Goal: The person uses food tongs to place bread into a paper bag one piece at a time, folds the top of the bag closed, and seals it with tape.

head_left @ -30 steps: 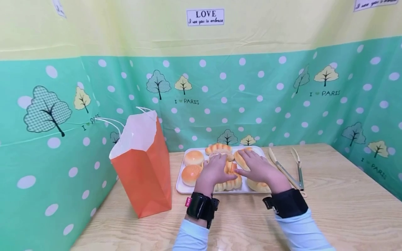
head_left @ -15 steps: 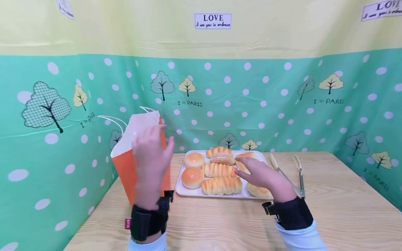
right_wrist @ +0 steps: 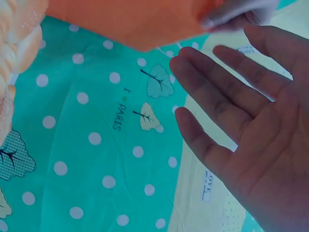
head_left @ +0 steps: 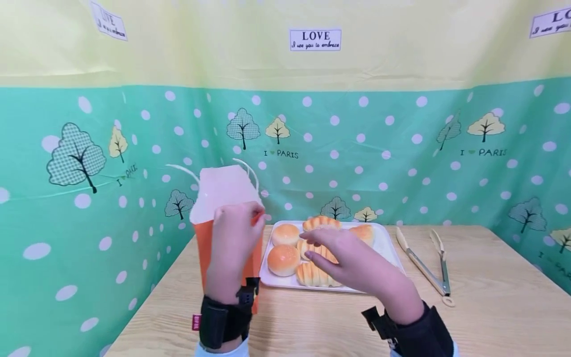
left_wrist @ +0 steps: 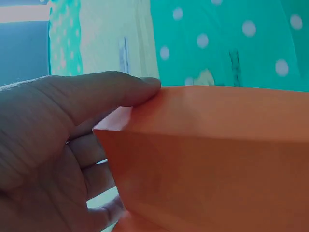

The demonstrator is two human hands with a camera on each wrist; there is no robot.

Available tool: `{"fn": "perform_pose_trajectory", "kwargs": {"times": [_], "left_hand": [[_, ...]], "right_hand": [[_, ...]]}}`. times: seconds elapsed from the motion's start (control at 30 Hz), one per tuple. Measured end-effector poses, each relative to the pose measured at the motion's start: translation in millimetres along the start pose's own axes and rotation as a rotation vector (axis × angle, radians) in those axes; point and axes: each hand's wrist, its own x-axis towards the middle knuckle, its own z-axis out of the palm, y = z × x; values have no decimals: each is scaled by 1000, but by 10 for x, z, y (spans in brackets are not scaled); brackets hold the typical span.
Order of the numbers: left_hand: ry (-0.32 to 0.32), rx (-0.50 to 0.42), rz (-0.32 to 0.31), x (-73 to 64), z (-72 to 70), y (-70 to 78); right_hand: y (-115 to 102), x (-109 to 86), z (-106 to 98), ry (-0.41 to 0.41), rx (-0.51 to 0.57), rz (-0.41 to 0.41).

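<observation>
An orange paper bag [head_left: 227, 186] with a white inside and white cord handles stands upright at the left. My left hand [head_left: 234, 233] grips its near top edge. In the left wrist view the thumb [left_wrist: 137, 89] lies over the outside of the bag [left_wrist: 207, 169], the fingers inside its mouth. My right hand [head_left: 341, 258] is over the bread tray [head_left: 389, 245] with fingers extended, holding nothing. Beneath it are a ridged bread roll [head_left: 316, 275] and other loaves, partly hidden by the hand. Two round buns [head_left: 283, 260] lie at the tray's left.
Metal tongs [head_left: 424, 267] with pale tips lie spread on the wooden table [head_left: 482, 317], right of the tray. A green and yellow patterned cloth [head_left: 339, 163] hangs behind and at both sides.
My left hand has left the tray, moved left and taken hold of the bag's edge. The bag has turned and shifted slightly toward the tray. My right hand has moved left over the bread.
</observation>
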Motion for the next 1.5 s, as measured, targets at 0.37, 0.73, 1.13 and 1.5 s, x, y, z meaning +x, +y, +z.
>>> {"fn": "perform_pose_trajectory", "kwargs": {"times": [0.37,0.73,1.13,1.5], "left_hand": [[-61,96,272,-188,111,542],[152,-57,172,-238,-59,592],[-339,-151,-310,-187,44,248],[-466,-182,-356,-121,-35,101]], "right_hand": [[117,5,253,65,-50,-29],[129,-16,340,-7,-115,-9],[-40,-14,500,-147,-265,7],[-65,-44,565,-239,-338,34]]}}
